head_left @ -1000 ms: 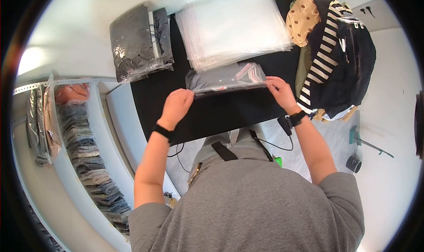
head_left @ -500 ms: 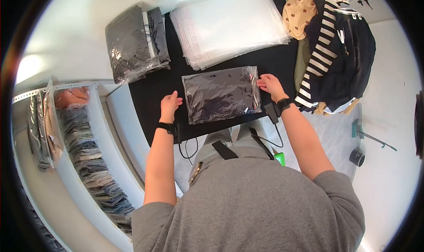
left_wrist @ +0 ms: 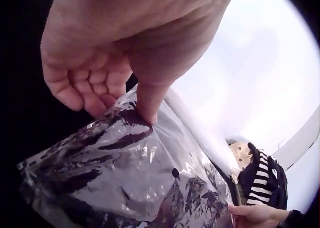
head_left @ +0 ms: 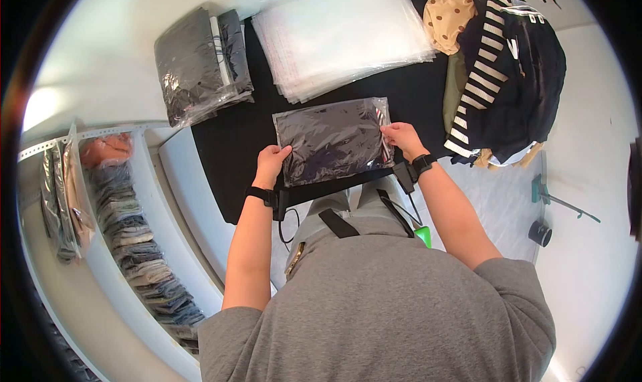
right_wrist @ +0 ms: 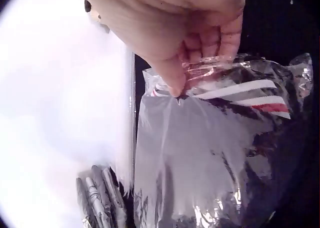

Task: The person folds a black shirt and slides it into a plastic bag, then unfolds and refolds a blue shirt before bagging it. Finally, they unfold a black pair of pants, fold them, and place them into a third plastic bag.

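Note:
A dark folded garment in a clear plastic bag [head_left: 334,141] lies flat near the front of the black table, between both hands. My left hand [head_left: 271,162] pinches its left edge; in the left wrist view the thumb [left_wrist: 149,105] presses on top and the fingers curl underneath. On the opposite edge my right hand [head_left: 403,140] pinches the bag, its thumb [right_wrist: 172,80] on the plastic beside the white, grey and red stripes [right_wrist: 260,98] of the garment. Through the film in the right wrist view, some of the right fingers show beneath it.
Behind the bagged garment lies a stack of clear plastic bags [head_left: 341,37]. Bagged dark garments [head_left: 194,71] are piled at the back left, and loose clothes [head_left: 515,81] heap up at the right. Shelves at left hold folded clothes [head_left: 134,241]. Cables hang from both wrist cameras.
The bagged garment was held up on edge, then laid flat with its plain dark side up. Both hands let go, then moved inward and took hold of its left and right edges.

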`<state>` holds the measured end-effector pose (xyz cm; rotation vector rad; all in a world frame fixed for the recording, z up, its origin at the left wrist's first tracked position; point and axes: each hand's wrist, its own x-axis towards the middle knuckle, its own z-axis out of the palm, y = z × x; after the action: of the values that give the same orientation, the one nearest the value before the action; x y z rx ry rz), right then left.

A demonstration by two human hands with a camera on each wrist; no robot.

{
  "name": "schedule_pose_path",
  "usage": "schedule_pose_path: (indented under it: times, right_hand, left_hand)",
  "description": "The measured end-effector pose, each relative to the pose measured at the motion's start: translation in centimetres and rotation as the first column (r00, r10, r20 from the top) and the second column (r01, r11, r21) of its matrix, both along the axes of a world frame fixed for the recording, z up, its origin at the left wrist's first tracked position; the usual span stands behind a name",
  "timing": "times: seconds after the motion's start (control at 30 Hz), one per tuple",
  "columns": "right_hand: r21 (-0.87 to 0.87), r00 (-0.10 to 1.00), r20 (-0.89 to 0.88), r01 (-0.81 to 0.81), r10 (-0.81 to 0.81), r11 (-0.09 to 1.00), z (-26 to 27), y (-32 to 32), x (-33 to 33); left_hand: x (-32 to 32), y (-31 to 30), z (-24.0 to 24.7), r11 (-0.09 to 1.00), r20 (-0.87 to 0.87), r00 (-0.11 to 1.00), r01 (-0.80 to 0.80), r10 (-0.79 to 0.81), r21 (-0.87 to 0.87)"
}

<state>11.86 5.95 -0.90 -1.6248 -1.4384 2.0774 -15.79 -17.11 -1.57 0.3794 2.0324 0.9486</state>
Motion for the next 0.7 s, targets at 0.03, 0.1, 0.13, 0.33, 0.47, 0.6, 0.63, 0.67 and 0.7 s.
schedule_pose_path:
  times: [0.03, 0.1, 0.13, 0.33, 0.47, 0.6, 0.63, 0.67, 0.7]
  right_hand:
    - [0.008, 0.999, -0.011, 0.033, -0.032, 0.999, -0.2, -0.1, 0.1]
    - [0.04, 0.999, 0.021, 0.04, -0.041, 0.998, -0.4, -0.3, 0.1]
    - [0.074, 0.998, 0.051, 0.043, -0.047, 0.996, -0.5, -0.4, 0.0]
    - [0.652, 0.954, 0.257, -0.051, -0.156, 0.757, -0.8, 1.0, -1.8]
    - [0.599, 0.922, 0.383, -0.196, -0.063, 0.776, -1.6, 2.8, -2.7]
    - [0.587, 0.889, 0.458, -0.291, -0.013, 0.756, -2.4, 3.4, -2.8]
    - [0.628, 0.852, 0.523, -0.359, -0.033, 0.691, -2.0, 3.2, -2.9]
    - [0.651, 0.831, 0.549, -0.364, -0.083, 0.666, -2.2, 3.1, -3.1]
    - [0.652, 0.831, 0.549, -0.364, -0.084, 0.665, -3.0, 3.2, -2.9]
  left_hand:
    - [0.1, 0.0, -0.4, 1.0, 0.0, 1.0, 0.003, -0.003, 0.0]
    - [0.4, -0.1, -1.2, 0.999, -0.062, 0.997, -0.039, 0.039, 0.002]
    - [0.4, -0.2, -1.6, 0.999, -0.061, 0.997, -0.037, 0.037, 0.002]
    - [0.4, 0.0, -1.6, 0.999, -0.203, 0.979, 0.003, -0.014, -0.054]
    - [0.5, 0.0, -2.1, 0.997, -0.257, 0.966, 0.02, -0.038, -0.072]
    - [0.8, 0.3, -1.7, 0.991, -0.269, 0.96, 0.043, -0.075, -0.124]
    - [1.0, 0.3, -1.8, 0.991, -0.268, 0.96, 0.044, -0.076, -0.125]
    - [1.1, 0.4, -1.9, 0.992, -0.327, 0.942, 0.032, -0.07, -0.12]
    - [1.2, 0.5, -2.2, 0.993, -0.385, 0.921, 0.021, -0.064, -0.114]
